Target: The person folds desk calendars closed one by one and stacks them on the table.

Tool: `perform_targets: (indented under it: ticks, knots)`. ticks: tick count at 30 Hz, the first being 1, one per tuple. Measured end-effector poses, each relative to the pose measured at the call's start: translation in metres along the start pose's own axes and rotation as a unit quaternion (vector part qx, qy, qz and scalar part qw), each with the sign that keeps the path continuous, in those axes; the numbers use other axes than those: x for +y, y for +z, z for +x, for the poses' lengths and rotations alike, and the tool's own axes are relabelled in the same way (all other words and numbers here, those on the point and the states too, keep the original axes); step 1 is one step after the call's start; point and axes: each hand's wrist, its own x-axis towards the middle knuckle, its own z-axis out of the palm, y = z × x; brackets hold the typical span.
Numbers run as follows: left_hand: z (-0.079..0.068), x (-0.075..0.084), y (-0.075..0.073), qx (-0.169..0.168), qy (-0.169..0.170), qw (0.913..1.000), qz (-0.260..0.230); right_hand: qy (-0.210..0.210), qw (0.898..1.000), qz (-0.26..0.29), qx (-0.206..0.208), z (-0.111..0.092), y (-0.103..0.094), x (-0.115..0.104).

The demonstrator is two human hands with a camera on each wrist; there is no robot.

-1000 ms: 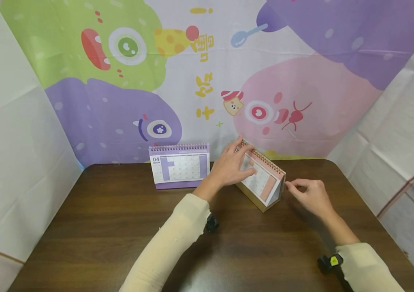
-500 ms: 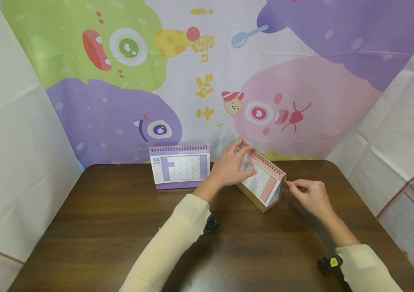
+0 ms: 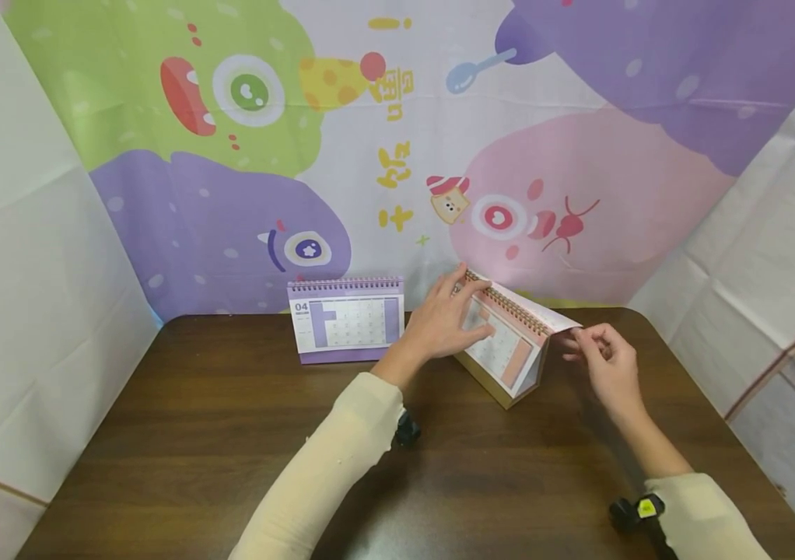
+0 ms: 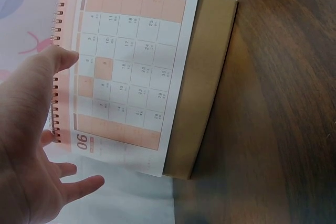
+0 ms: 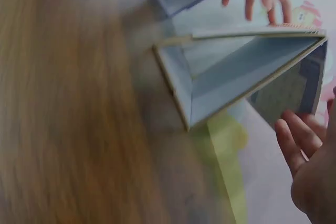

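Observation:
A pink desk calendar (image 3: 499, 350) with a spiral binding stands angled on its gold-brown base, its front page (image 4: 131, 72) showing month 06. My left hand (image 3: 443, 319) rests on its upper left part, fingers spread over the binding and thumb on the front. At the other end, my right hand (image 3: 611, 358) pinches the corner of a page (image 3: 544, 311) lifted away from the calendar's back. In the right wrist view the fingers (image 5: 299, 135) lie at that page's edge, behind the hollow triangular stand (image 5: 241, 77).
A purple desk calendar (image 3: 348, 319) showing 04 stands to the left, near the back edge of the brown wooden table (image 3: 229, 435). Behind rises a printed cartoon backdrop (image 3: 341, 194); white cloth walls (image 3: 33, 233) close in both sides.
My right hand has moved up and slightly right, swinging a back page of the pink calendar outward. My left hand stays on the binding, and the purple calendar has not moved.

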Motion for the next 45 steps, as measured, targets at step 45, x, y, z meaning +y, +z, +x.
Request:
perform_targets:
  ticks: [45]
  knots:
    - [-0.004, -0.001, 0.005, 0.003, -0.001, 1.0000, -0.007, 0.162, 0.937, 0.294, 0.098, 0.016, 0.037, -0.072]
